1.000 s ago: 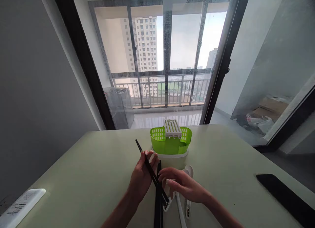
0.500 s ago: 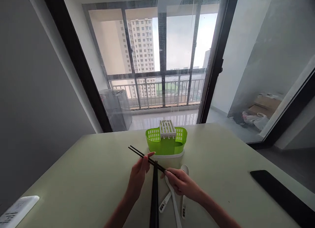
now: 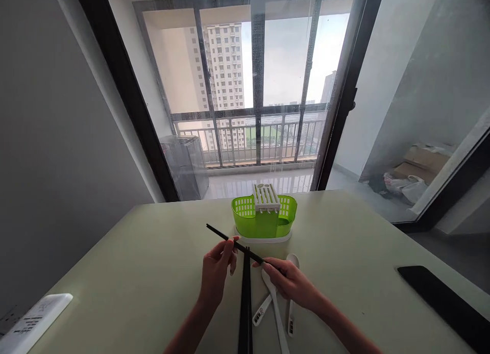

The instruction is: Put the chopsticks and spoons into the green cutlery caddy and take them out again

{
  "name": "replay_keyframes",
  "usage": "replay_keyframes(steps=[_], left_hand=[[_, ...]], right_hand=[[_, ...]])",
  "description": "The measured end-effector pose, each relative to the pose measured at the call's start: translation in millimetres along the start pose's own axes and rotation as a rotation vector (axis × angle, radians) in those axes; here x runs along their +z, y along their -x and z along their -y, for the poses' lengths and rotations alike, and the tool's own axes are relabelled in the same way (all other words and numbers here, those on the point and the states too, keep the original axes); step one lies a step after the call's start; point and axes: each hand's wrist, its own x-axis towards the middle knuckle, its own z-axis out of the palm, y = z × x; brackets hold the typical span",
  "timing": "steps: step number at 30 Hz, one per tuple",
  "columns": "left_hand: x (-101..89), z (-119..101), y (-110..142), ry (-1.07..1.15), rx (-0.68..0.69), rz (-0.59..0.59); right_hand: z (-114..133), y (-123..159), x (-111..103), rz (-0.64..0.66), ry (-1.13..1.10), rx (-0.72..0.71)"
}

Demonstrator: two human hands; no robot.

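Observation:
Both hands hold a pair of black chopsticks (image 3: 220,234) slanted above the pale table (image 3: 133,272). My left hand (image 3: 216,270) pinches them near the middle. My right hand (image 3: 291,282) grips their near end. Under the hands lie more black chopsticks (image 3: 245,308) pointing away from me, and several white spoons (image 3: 275,308) with barcode stickers. A green cutlery holder (image 3: 264,219) with a white slotted insert stands just beyond the hands.
A black phone (image 3: 444,303) lies at the table's right edge. A white remote-like device (image 3: 34,318) sits at the left corner. Behind the table, a glass door opens on a balcony with a railing.
The held chopsticks swung from steeply tilted to a flatter slant. My right hand moved from over the spoons to grip the chopsticks' near end.

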Motion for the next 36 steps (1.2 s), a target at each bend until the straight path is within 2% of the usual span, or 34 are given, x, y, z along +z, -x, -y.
replay_keyframes(steps=[3,5,9,15,19,21,23,25,29,32,36], left_hand=[[0.5,-1,-1,-0.014,0.027,-0.107],[0.5,1,-2,0.043,0.004,-0.129],[-0.7,3,-4,0.202,-0.065,-0.081],[-2.1,0,-4,0.293,-0.114,-0.066],[-1.9,-3,-5,0.304,-0.090,-0.047],[-4.9,-13,-11,0.296,-0.055,-0.068],[-11.9,-33,-21,0.283,-0.006,-0.145],[-22.0,-61,-37,0.240,0.078,-0.255],[-36.2,-117,-78,0.024,0.342,-0.419],[-28.2,-133,-113,-0.190,0.407,-0.330],[1.9,-117,-152,-0.444,0.411,-0.155]], right_hand=[[-2,0,1,-0.006,-0.015,0.006],[-3,-1,2,-0.013,-0.018,0.013],[-6,-2,2,-0.007,-0.045,0.024],[-8,-2,1,0.008,-0.086,0.031],[-11,-3,5,0.026,-0.097,0.027],[-13,-4,5,0.016,-0.103,0.019],[-12,-6,3,-0.083,-0.120,-0.011],[-9,-9,-4,-0.268,-0.141,-0.067],[-2,-11,-25,-0.628,-0.131,-0.152],[-6,-11,-39,-0.734,-0.055,-0.146],[-23,-11,-54,-0.836,0.135,-0.103]])
